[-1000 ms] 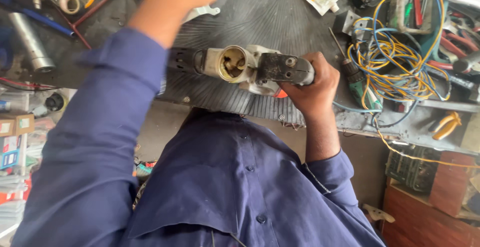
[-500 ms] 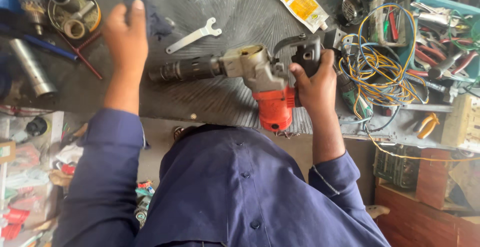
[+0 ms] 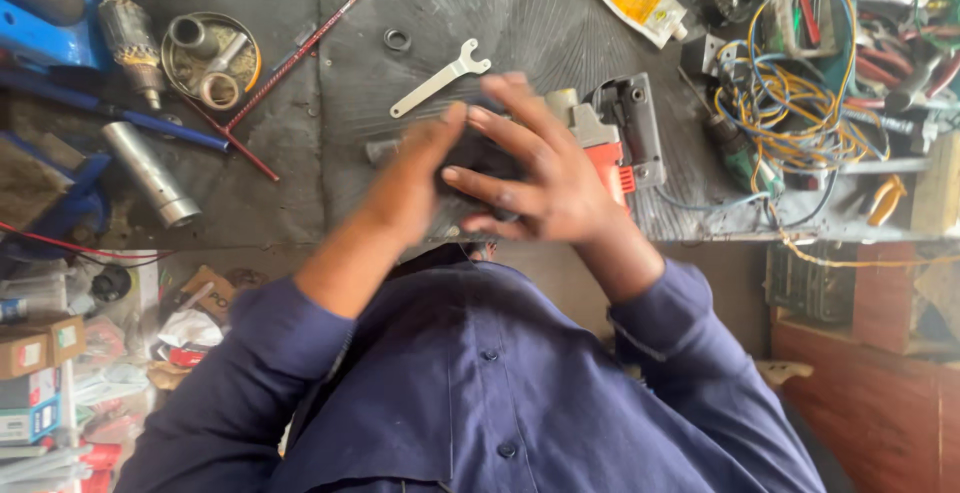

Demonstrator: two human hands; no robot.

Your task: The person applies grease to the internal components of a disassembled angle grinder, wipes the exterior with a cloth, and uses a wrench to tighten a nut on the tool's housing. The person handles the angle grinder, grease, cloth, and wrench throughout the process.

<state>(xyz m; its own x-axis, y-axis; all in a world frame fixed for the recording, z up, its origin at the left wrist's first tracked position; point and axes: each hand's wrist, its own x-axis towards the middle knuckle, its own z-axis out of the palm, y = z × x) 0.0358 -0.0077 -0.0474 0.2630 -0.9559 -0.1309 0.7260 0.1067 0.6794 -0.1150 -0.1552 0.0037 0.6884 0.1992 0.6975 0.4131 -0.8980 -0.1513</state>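
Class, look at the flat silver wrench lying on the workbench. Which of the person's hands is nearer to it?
Left. The left hand lies just below the silver wrench, apart from it. The right hand is farther to the side, its fingertips reaching up near the wrench's forked end, over the power tool.

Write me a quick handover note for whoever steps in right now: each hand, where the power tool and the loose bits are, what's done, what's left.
Left hand: over the dark front end of the power tool, gripping a dark piece; blurred, so the exact grip is unclear.
Right hand: fingers spread over the same dark piece, covering the tool's middle.
The power tool lies on its side on the grey bench, red and grey body to the right.
Flat wrench and small ring lie loose just beyond the hands, untouched.
Done: tool down on the bench, both hands on it.
Left: the wrench and ring are not yet picked up.
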